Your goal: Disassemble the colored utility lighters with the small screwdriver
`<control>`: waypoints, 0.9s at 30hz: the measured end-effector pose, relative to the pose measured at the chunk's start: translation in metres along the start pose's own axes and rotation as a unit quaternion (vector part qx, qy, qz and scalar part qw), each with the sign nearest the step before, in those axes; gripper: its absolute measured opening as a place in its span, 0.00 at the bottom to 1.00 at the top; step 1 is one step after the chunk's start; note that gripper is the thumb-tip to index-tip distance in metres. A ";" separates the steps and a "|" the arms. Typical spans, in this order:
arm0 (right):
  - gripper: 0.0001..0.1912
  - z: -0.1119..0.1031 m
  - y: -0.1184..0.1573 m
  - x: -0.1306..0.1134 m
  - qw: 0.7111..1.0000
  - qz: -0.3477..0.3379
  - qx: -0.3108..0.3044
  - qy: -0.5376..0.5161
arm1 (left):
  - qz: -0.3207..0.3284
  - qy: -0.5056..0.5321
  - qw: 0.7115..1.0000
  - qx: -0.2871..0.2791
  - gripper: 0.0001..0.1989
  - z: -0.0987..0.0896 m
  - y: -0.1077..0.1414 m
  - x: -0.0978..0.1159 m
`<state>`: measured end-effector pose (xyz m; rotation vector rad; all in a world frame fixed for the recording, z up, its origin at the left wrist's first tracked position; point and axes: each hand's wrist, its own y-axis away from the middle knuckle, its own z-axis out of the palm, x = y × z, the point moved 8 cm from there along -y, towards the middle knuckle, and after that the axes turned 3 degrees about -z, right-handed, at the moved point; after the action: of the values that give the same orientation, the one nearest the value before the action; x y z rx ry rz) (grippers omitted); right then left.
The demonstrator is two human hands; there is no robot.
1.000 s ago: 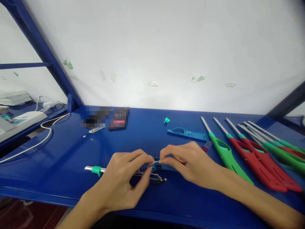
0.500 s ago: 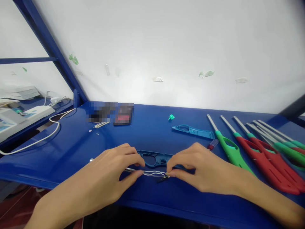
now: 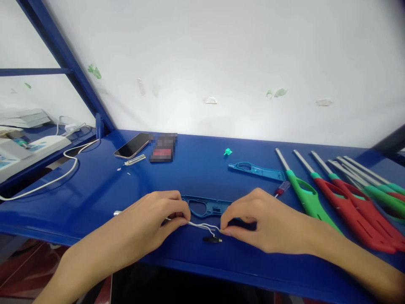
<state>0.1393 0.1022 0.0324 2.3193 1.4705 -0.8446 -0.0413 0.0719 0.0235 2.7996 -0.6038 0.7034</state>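
Observation:
My left hand (image 3: 161, 215) pinches two thin white wires (image 3: 204, 226) near the table's front. One wire's end is between the fingertips of my right hand (image 3: 249, 219). A small black part with a metal tip (image 3: 212, 240) hangs or lies at the other wire, just below my right fingertips. Behind both hands lies a blue plastic half shell (image 3: 202, 208) with a loop-shaped opening, partly covered by them. Another blue half shell (image 3: 257, 171) rests farther back on the right. A metal end (image 3: 117, 213) shows left of my left hand.
Several green and red lighters (image 3: 354, 211) lie on the right, beside a screwdriver (image 3: 282, 188). A small green piece (image 3: 228, 152) is at the back. Back left are a phone (image 3: 133, 145), a dark box (image 3: 163, 147), a clear part (image 3: 135, 160) and a white cable (image 3: 74, 169).
The black part has moved slightly left and down, apart from my right fingertips. My left hand has shifted slightly left along the wires. The view has tilted a little.

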 end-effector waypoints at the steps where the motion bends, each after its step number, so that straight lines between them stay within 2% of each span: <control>1: 0.08 0.001 0.000 0.000 1.000 0.000 -0.003 0.000 | -0.008 -0.009 1.000 -0.003 0.13 0.000 0.001 0.000; 5: 0.08 0.000 -0.001 0.001 1.000 0.004 -0.006 0.007 | -0.037 -0.036 0.999 0.003 0.07 0.000 0.008 0.003; 7: 0.08 0.000 -0.001 0.001 1.000 0.006 -0.006 0.009 | -0.037 -0.031 0.999 0.008 0.11 0.002 0.010 0.008; 10: 0.08 0.001 -0.002 0.001 1.000 0.004 -0.009 0.003 | -0.024 -0.009 1.000 -0.014 0.16 0.011 0.008 0.017; 15: 0.09 0.002 -0.002 0.002 1.000 0.002 -0.019 -0.007 | -0.007 0.016 1.000 -0.025 0.05 0.020 0.000 0.026; 27: 0.08 0.002 0.000 0.001 0.999 0.020 -0.049 -0.003 | -0.006 0.044 0.999 0.009 0.06 0.026 -0.008 0.028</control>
<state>0.1383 0.1018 0.0301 2.2658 1.4249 -0.7512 -0.0048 0.0622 0.0142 2.7681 -0.5667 0.8296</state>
